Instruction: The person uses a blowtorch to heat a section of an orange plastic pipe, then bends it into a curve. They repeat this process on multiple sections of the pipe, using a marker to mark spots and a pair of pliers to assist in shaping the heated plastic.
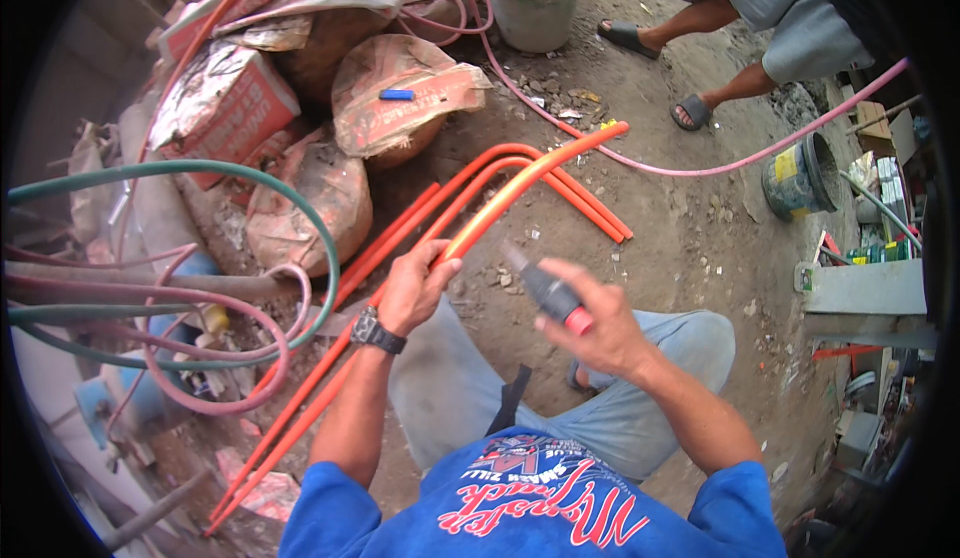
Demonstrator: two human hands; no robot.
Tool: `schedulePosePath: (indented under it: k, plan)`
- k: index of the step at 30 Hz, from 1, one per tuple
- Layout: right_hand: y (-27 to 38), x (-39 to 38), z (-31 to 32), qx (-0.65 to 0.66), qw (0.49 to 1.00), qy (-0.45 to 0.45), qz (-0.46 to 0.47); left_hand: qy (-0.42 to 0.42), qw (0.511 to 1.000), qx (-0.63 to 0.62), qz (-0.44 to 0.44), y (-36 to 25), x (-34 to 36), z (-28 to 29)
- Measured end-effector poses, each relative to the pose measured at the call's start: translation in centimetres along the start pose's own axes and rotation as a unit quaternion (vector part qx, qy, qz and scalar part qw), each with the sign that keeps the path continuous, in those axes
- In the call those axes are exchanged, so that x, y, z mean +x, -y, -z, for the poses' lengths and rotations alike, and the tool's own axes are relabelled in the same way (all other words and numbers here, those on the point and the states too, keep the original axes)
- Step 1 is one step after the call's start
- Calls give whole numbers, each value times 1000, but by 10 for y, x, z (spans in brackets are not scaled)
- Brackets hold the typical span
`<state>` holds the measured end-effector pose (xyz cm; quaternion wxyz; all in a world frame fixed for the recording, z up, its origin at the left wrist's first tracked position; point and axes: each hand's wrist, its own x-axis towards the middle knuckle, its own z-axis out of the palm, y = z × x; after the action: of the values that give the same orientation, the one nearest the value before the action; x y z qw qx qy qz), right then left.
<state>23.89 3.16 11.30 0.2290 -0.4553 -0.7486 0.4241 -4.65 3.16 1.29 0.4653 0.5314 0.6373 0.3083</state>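
My left hand [415, 288] is closed round an orange bent pipe [522, 183], whose upper end points away to the right. More orange pipes [595, 216] with similar bends lie beside and under it, running down past my left wrist. In my right hand [600, 323] is a black tool [550, 286] with a red end and a pale, blurred narrow tip, held just to the right of the gripped pipe with the tip angled up toward it. My knees are bent below both hands.
Crumpled sacks [230, 108], a small blue object [397, 94] on one, and coiled green hose [255, 173] and pink hoses [215, 403] fill the left. A grey bucket [530, 8] stands behind. Another person's sandalled foot [690, 110] is upper right, near a dark bucket [790, 178] and clutter.
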Motion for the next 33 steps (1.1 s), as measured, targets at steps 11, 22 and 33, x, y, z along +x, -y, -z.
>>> schedulePosePath:
  k: [11, 22, 33]
  plan:
    - [-25, -10, 48, 115, 973, -156, -128, 178, 960, -188, 107, 38, 14, -1]
    - [-53, -8, 69, 190, 936, -233, -183, 40, 998, 32, -46, -4, 58, -63]
    - [-51, -23, 74, 176, 941, -243, -159, -74, 929, 334, -143, -32, 75, -87]
